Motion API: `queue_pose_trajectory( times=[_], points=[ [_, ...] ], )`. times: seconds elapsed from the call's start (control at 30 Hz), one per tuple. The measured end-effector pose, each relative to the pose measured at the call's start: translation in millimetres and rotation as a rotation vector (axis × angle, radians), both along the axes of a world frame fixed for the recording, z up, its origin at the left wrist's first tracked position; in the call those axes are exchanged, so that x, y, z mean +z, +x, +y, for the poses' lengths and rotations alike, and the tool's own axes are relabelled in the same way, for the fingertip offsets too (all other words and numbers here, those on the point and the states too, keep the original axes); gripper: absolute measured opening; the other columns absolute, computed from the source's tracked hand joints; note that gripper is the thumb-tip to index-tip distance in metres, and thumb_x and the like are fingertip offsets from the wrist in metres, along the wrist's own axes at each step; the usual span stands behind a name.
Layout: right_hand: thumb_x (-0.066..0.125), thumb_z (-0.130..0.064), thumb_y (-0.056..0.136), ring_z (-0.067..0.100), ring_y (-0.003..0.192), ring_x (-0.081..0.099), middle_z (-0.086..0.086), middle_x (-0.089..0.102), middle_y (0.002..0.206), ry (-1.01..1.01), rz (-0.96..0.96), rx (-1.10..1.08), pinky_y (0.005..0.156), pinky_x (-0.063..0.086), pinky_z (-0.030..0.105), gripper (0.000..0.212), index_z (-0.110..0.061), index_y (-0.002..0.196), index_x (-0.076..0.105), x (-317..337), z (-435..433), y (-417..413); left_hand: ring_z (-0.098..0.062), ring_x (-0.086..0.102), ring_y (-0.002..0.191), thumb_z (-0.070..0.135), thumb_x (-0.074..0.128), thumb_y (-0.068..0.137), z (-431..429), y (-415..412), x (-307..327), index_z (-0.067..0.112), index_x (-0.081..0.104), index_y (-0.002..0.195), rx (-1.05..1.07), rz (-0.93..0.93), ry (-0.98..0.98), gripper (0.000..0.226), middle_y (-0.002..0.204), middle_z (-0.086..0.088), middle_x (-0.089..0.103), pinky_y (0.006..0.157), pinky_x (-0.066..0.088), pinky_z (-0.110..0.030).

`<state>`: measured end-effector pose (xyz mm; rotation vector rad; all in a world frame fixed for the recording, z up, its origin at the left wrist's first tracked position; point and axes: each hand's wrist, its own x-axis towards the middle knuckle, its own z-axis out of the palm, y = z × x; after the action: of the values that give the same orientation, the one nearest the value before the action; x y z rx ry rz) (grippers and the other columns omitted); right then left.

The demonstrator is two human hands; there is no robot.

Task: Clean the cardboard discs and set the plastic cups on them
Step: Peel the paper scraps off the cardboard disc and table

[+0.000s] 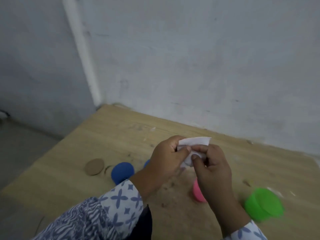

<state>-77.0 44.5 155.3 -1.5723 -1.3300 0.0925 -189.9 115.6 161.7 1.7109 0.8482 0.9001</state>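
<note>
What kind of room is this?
Probably a plain indoor room corner, maybe a workroom: a scuffed wooden table against bare painted walls, with a white strip, perhaps piping, down the corner.

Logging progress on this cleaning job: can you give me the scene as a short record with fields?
hands: left hand and right hand both pinch a white paper piece above the table
disc: one cardboard disc lies flat, bare, left of the blue cup
cups: blue cup, pink cup partly behind the right hand, green cup far right
progress: no cup on the visible disc
</note>
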Motion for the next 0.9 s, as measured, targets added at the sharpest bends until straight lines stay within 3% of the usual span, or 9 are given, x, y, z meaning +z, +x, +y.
queue_pose_trajectory(
  times=[0.1, 0.2, 0.4, 0.53, 0.7, 0.83, 0.9],
  points=[
    [0.062, -0.004, 0.083, -0.005, 0.081, 0.049, -0.014, 0.050, 0.086, -0.098, -0.004, 0.103, 0.067, 0.035, 0.001, 0.021, -0.020, 0.098, 0.065, -3, 20, -34, -0.018, 0.066, 0.095, 0.028, 0.060, 0.088, 11, -42, -4, 0.021, 0.063, 0.111, 0.123, 0.005, -0.022, 0.024, 0.105, -0.004, 0.070, 0.083, 0.056, -0.036],
    [0.060, -0.005, 0.085, -0.006, 0.077, 0.045, -0.007, 0.048, 0.088, -0.175, -0.064, 0.221, 0.068, 0.032, -0.001, 0.024, -0.015, 0.105, 0.065, -6, 42, -73, -0.016, 0.065, 0.100, 0.018, 0.060, 0.092, 24, -85, -12, 0.015, 0.061, 0.120, 0.263, 0.032, -0.059, 0.028, 0.111, -0.002, 0.068, 0.086, 0.055, -0.032],
    [0.050, -0.009, 0.090, 0.002, 0.076, 0.035, -0.004, 0.042, 0.101, -0.321, -0.106, 0.410, 0.068, 0.029, -0.004, 0.036, -0.017, 0.125, 0.053, -15, 77, -145, -0.013, 0.066, 0.099, 0.021, 0.064, 0.089, 54, -158, -31, 0.016, 0.064, 0.120, 0.359, 0.067, -0.164, 0.032, 0.111, 0.000, 0.069, 0.088, 0.055, -0.036],
    [0.046, -0.006, 0.091, 0.005, 0.086, 0.034, 0.004, 0.046, 0.118, -0.381, -0.109, 0.477, 0.068, 0.028, 0.001, 0.044, -0.016, 0.134, 0.044, -34, 96, -189, -0.007, 0.066, 0.098, 0.022, 0.067, 0.085, 80, -197, -46, 0.027, 0.070, 0.105, 0.331, 0.094, -0.182, 0.021, 0.104, 0.009, 0.071, 0.085, 0.055, -0.029],
    [0.046, -0.005, 0.090, 0.001, 0.080, 0.038, 0.001, 0.043, 0.121, -0.533, 0.001, 0.446, 0.068, 0.030, -0.002, 0.051, -0.018, 0.138, 0.036, -69, 113, -238, -0.015, 0.062, 0.096, 0.020, 0.062, 0.087, 121, -239, -81, 0.015, 0.065, 0.115, 0.239, 0.425, -0.122, 0.029, 0.109, -0.001, 0.068, 0.082, 0.051, -0.029],
    [0.045, -0.013, 0.091, 0.017, 0.116, 0.041, 0.005, 0.035, 0.137, -0.786, 0.045, 0.304, 0.089, 0.031, 0.016, 0.050, -0.015, 0.139, 0.032, -102, 126, -265, -0.016, 0.060, 0.082, 0.019, 0.060, 0.087, 146, -260, -117, 0.015, 0.064, 0.096, 0.096, 0.595, -0.158, 0.011, 0.090, -0.002, 0.066, 0.070, 0.047, -0.028],
    [0.045, -0.015, 0.091, 0.020, 0.124, 0.038, 0.006, 0.032, 0.142, -0.875, 0.084, 0.227, 0.095, 0.032, 0.020, 0.053, -0.014, 0.141, 0.028, -118, 130, -273, -0.018, 0.059, 0.081, 0.018, 0.060, 0.087, 154, -265, -134, 0.013, 0.064, 0.093, 0.024, 0.633, -0.157, 0.008, 0.088, -0.002, 0.064, 0.068, 0.047, -0.027]
  ],
)
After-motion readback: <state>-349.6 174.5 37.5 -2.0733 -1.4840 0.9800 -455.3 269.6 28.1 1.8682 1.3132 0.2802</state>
